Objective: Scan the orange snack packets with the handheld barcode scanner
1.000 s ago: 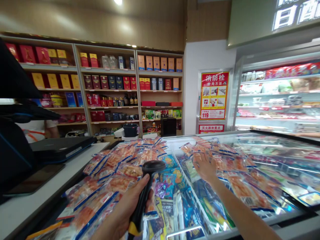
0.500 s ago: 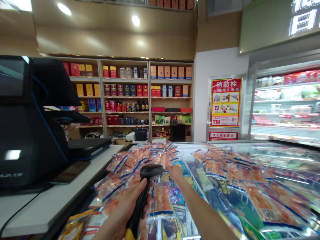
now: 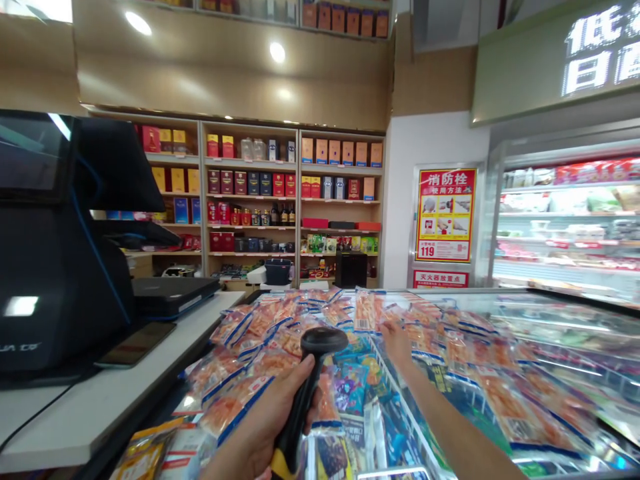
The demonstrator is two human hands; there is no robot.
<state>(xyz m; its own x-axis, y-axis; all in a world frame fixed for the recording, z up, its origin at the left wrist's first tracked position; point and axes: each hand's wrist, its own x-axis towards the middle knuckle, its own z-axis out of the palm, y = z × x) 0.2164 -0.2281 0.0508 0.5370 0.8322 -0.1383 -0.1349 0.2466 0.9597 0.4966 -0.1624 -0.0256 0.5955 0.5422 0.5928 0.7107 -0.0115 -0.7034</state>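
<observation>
My left hand (image 3: 283, 403) is wrapped round the black and yellow handle of a barcode scanner (image 3: 311, 363), whose rounded head points away from me. Ahead and to the right, my right hand (image 3: 396, 340) pinches the right edge of a clear packet of orange-pink food sticks (image 3: 369, 311). That packet stands upright, its barcode low on the side towards me. Many similar blue-edged packets (image 3: 273, 317) lie spread on the glass freezer top to the left, and more packets (image 3: 510, 400) lie to the right. Below my hands, coloured bags (image 3: 350, 387) show inside the freezer.
At left, a white counter (image 3: 115, 407) carries a black checkout terminal (image 3: 55, 267), a flat black device (image 3: 173, 293) and a phone (image 3: 135, 345). Shelves of boxed goods (image 3: 250, 183) stand behind. A lit chiller (image 3: 565, 220) is at right, beside a red fire-hydrant poster (image 3: 445, 213).
My right hand has moved to the right, and a packet now stands upright beside it. The scanner in my left hand has shifted slightly right. The view has tilted up a little.
</observation>
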